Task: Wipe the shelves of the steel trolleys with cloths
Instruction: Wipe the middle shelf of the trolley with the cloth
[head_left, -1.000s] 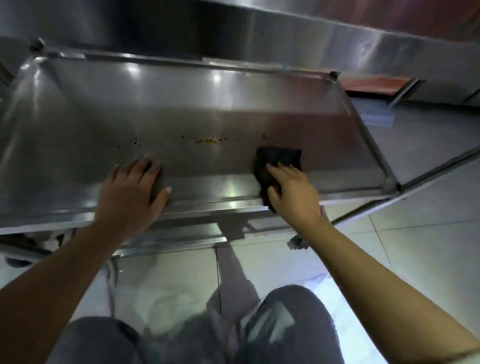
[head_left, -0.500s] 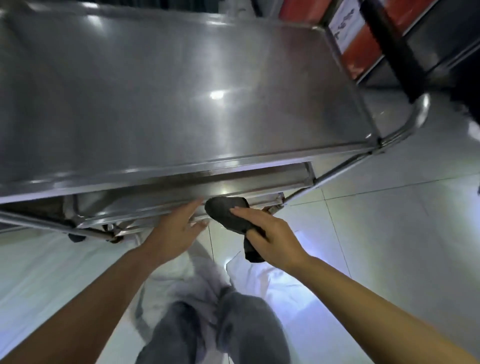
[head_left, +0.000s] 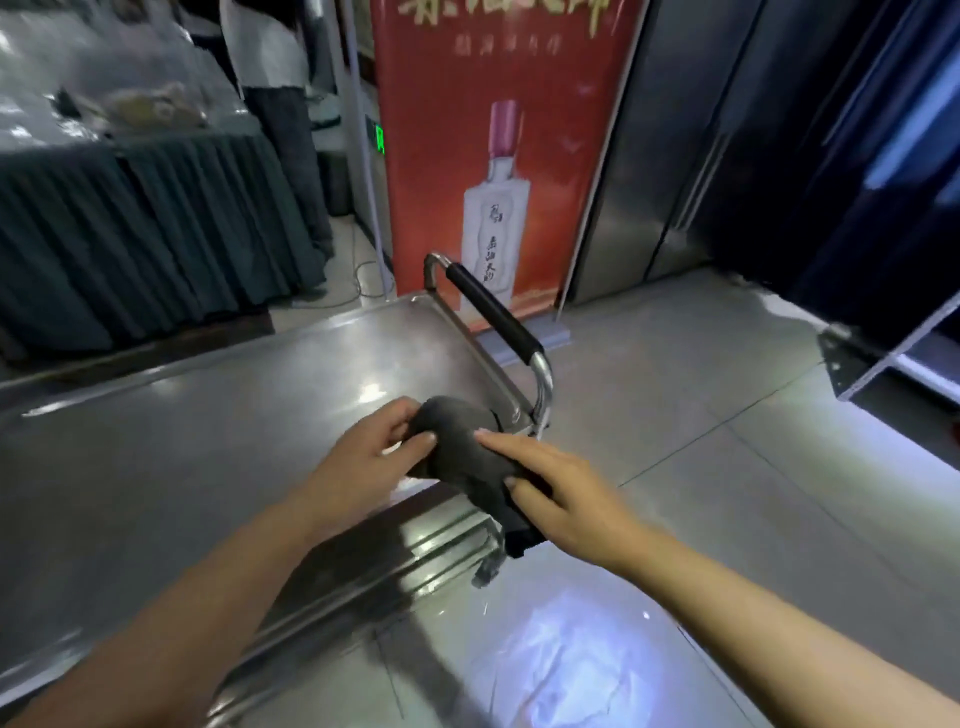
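Observation:
A dark grey cloth (head_left: 462, 447) is bunched between both hands above the near right corner of the steel trolley's top shelf (head_left: 182, 457). My left hand (head_left: 363, 457) pinches the cloth's left end with thumb and fingers. My right hand (head_left: 561, 499) grips its right end, where a dark tail hangs down. The shelf is shiny and bare. A lower shelf edge (head_left: 415, 551) shows under the top shelf's near rim.
The trolley's handle with a black grip (head_left: 493, 317) rises at the shelf's right end. A red standing banner (head_left: 498, 156) is behind it. A skirted table (head_left: 130, 218) and a person (head_left: 280, 104) are at the far left. Steel cabinets (head_left: 675, 156) stand at right over tiled floor (head_left: 727, 467).
I have risen from the lower shelf to above the top shelf. The cloth left the lower shelf in my right hand, and my left hand has now taken hold of it too.

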